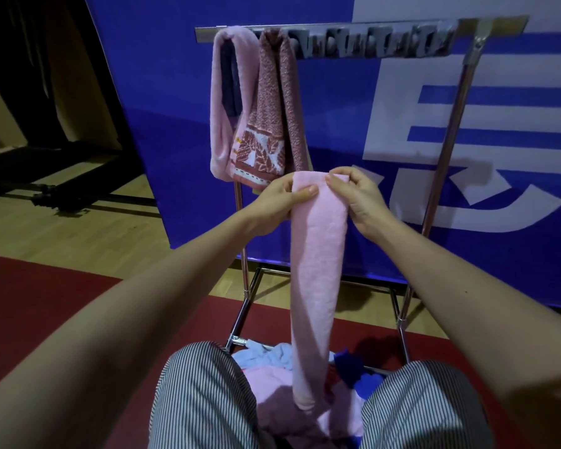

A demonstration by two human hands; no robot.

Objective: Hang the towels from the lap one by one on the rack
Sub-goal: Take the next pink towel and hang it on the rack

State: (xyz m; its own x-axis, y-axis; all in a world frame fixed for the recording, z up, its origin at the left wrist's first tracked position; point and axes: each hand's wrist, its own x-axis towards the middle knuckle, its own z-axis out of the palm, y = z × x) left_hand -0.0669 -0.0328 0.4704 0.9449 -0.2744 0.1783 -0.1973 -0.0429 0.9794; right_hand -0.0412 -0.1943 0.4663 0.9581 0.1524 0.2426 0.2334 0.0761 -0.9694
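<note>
Pink towel (318,254), leaf-print red towel (266,124), striped trousers (204,393), blue/white banner (337,108).

no readable words or numbers, only large white character strokes, cropped and illegible, on the blue banner (337,131)

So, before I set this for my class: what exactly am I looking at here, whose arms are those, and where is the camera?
There is no machine here. The single picture comes from a camera worn on a person's head, looking forward and down, so the bare arms are that person's own. The left hand and right hand pinch the top edge of a long pink towel, which hangs down to the lap. More towels, pale blue, pink and dark blue, lie piled between the knees. Ahead stands a metal rack; at the left end of its top bar hang a plain pink towel and a patterned reddish towel.
</note>
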